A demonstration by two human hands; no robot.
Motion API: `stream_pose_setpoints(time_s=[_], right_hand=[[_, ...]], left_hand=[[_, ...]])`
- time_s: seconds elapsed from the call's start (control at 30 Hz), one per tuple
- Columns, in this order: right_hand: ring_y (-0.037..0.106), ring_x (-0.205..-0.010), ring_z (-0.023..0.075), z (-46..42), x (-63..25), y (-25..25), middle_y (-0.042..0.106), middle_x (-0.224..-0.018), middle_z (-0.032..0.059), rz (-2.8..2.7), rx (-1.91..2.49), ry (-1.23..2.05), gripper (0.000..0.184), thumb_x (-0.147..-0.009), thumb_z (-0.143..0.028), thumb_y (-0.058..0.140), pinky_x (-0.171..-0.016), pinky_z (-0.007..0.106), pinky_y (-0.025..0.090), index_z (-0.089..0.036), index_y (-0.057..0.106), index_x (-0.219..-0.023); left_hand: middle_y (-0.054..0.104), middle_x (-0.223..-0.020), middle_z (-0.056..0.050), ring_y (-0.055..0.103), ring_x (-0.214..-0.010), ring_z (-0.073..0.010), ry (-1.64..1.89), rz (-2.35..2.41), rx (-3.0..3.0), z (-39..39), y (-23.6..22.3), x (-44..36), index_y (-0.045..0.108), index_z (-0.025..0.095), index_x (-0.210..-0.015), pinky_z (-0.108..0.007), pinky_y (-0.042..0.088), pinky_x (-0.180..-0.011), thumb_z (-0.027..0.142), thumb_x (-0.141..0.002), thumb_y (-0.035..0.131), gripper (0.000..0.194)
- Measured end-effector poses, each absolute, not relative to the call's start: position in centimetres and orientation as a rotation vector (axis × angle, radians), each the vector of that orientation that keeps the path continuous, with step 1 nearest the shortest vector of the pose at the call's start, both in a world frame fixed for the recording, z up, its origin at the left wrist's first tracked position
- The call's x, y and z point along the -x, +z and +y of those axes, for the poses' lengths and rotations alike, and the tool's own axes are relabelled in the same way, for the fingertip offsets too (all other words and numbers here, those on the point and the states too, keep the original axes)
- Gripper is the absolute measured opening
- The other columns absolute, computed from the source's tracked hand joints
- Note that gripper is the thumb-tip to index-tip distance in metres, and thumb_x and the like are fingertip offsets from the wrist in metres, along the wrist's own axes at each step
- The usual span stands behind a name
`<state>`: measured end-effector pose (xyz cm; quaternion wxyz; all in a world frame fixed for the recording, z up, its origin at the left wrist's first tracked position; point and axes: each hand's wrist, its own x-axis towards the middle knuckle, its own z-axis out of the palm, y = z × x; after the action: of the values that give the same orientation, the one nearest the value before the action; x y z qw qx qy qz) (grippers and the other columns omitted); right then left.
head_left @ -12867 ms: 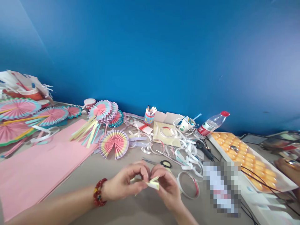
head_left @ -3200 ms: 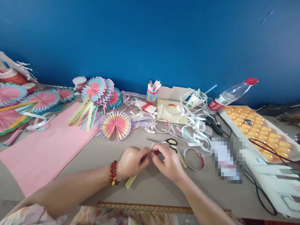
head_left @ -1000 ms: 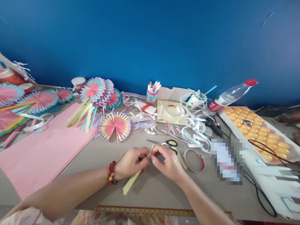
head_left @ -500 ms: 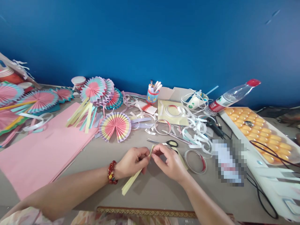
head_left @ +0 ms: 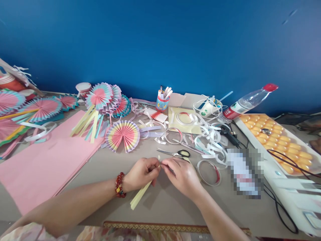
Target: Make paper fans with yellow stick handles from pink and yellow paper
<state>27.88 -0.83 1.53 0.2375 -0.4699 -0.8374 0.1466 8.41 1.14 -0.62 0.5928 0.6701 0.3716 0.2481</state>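
Pale yellow paper strips (head_left: 140, 196) are pinched near their upper end by my left hand (head_left: 142, 171), and their lower ends fan out below it. My right hand (head_left: 182, 174) is closed, with thumb and fingertips meeting at the short upper end of the strips beside the left fingers. Just beyond the hands lie scissors (head_left: 173, 153) with black and yellow handles, partly hidden by my right hand. A pleated paper fan (head_left: 122, 136) in pink, yellow and lilac rests to the upper left. Beside my right wrist lies a roll of tape (head_left: 208, 172).
Pink paper sheets (head_left: 52, 160) cover the left side. Pleated paper rosettes (head_left: 100, 95) stand behind them. Curled white strips (head_left: 213, 142), a black glue gun (head_left: 229, 135), a tilted plastic bottle (head_left: 247, 103) and a tray of yellow domes (head_left: 278, 140) with black cords occupy the right.
My right hand has turned, its fingers now folded closer over the strips' upper end, with the back of the hand more visible. The left hand keeps its pinch in the same place.
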Motion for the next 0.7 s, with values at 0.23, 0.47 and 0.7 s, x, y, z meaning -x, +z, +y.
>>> stream_pose_setpoints(time_s=[0.23, 0.47, 0.7], right_hand=[[0.062, -0.070, 0.0177, -0.94, -27.83, 1.38, 0.066, -0.076, 0.0035, -2.314, 1.294, 0.352, 0.015, -0.095, -0.014, 0.046, -0.065, 0.028, 0.043, -0.020, 0.059, -0.091], [0.062, -0.071, 0.0174, -0.96, -27.98, 1.42, 0.067, -0.078, 0.0035, -2.319, 1.258, 0.398, 0.014, -0.097, -0.018, 0.047, -0.066, 0.028, 0.041, -0.020, 0.060, -0.094], [0.061, -0.069, 0.0171, -1.03, -27.96, 1.30, 0.066, -0.075, 0.0029, -2.337, 1.273, 0.353, 0.016, -0.093, -0.012, 0.046, -0.064, 0.027, 0.039, -0.020, 0.059, -0.089]], left_hand=[[0.060, -0.048, 0.006, 0.050, -0.043, -0.0089, 0.583, 0.827, -1.553, 0.96, -1.05, -8.38, 0.049, 0.019, -0.074, -0.016, 0.034, -0.047, 0.008, -0.080, 0.048, 0.013], [0.060, -0.048, 0.006, 0.047, -0.042, -0.0089, 0.580, 0.845, -1.559, 1.08, -1.05, -8.32, 0.049, 0.019, -0.074, -0.016, 0.032, -0.044, 0.011, -0.083, 0.049, 0.012], [0.062, -0.050, 0.006, 0.049, -0.044, -0.0090, 0.578, 0.825, -1.602, 0.98, -1.22, -8.26, 0.050, 0.019, -0.075, -0.016, 0.036, -0.048, 0.006, -0.078, 0.047, 0.014]])
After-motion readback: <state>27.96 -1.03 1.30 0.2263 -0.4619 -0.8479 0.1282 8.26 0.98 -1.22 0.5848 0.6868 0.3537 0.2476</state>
